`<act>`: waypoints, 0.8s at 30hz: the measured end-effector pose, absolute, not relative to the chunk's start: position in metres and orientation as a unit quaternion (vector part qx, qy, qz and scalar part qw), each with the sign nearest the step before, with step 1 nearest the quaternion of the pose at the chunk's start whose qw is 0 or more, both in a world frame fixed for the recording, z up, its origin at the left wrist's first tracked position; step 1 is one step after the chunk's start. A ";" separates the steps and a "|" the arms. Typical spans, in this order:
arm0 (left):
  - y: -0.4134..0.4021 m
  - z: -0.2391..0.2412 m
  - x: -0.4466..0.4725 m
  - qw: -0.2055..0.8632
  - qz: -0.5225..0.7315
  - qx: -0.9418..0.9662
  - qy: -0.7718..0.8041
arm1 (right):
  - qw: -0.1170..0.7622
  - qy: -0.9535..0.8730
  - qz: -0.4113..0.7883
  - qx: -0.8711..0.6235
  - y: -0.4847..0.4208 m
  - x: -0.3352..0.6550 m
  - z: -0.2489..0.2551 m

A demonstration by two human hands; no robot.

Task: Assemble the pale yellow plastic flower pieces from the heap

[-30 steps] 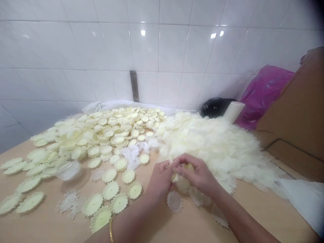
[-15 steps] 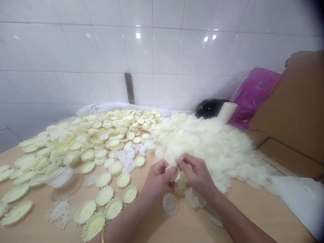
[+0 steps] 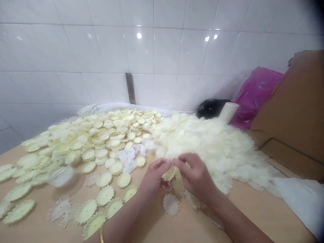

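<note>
My left hand (image 3: 152, 179) is closed, thumb and fingers round a pale yellow disc (image 3: 168, 173) with a toothed, petal-like edge. At that disc's upper rim, my right hand (image 3: 198, 177) pinches with thumb and forefinger, its fingertips meeting my left thumb. What lies exactly between the right fingertips is partly hidden. Below my hands, a thin whitish toothed disc (image 3: 171, 205) lies flat on the table. Close to my left forearm are several loose yellow toothed discs (image 3: 105, 195), each with a small centre hole.
A broad heap of yellow discs (image 3: 101, 135) covers the left. Fluffy, pale thin discs (image 3: 207, 141) pile up at the right. Around them are a clear bowl (image 3: 62, 177), crumpled white tissue (image 3: 127, 160), a white roll (image 3: 228, 113), a magenta bag (image 3: 258, 91) and a cardboard box (image 3: 293, 111).
The disc in my left hand has tilted, showing more of its yellow face. My fingertips have come closer together at its top edge. The view has shifted slightly.
</note>
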State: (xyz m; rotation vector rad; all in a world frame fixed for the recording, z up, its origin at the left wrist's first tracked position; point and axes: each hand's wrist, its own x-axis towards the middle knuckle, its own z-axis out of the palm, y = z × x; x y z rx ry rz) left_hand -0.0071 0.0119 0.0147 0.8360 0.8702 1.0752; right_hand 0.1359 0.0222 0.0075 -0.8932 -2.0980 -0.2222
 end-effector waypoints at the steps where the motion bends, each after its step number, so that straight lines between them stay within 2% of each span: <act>1: 0.012 0.014 -0.007 0.686 0.482 0.377 0.395 | 0.415 -0.836 -0.063 -0.354 0.022 0.136 0.008; 6: 0.011 0.013 -0.007 0.618 0.499 0.425 0.433 | 0.482 -0.760 0.145 -0.411 0.020 0.136 0.021; 9: 0.010 0.013 -0.007 0.602 0.477 0.474 0.430 | 0.459 -0.740 0.227 -0.437 0.017 0.132 0.025; 11: 0.009 0.013 -0.005 0.603 0.467 0.484 0.429 | 0.439 -0.745 0.240 -0.440 0.015 0.129 0.025; 14: 0.008 0.015 -0.002 0.637 0.453 0.444 0.438 | 0.456 -0.751 0.164 -0.448 0.016 0.129 0.023; 17: 0.011 0.016 -0.001 0.687 0.440 0.383 0.434 | 0.471 -0.739 0.006 -0.481 0.023 0.137 0.021; 20: 0.015 0.015 -0.003 0.724 0.451 0.335 0.400 | 0.450 -0.703 -0.141 -0.533 0.030 0.148 0.020; 22: 0.016 0.014 -0.005 0.732 0.458 0.327 0.384 | 0.456 -0.683 -0.185 -0.540 0.032 0.152 0.019; 24: 0.017 0.012 -0.005 0.724 0.458 0.336 0.392 | 0.469 -0.688 -0.178 -0.525 0.031 0.150 0.017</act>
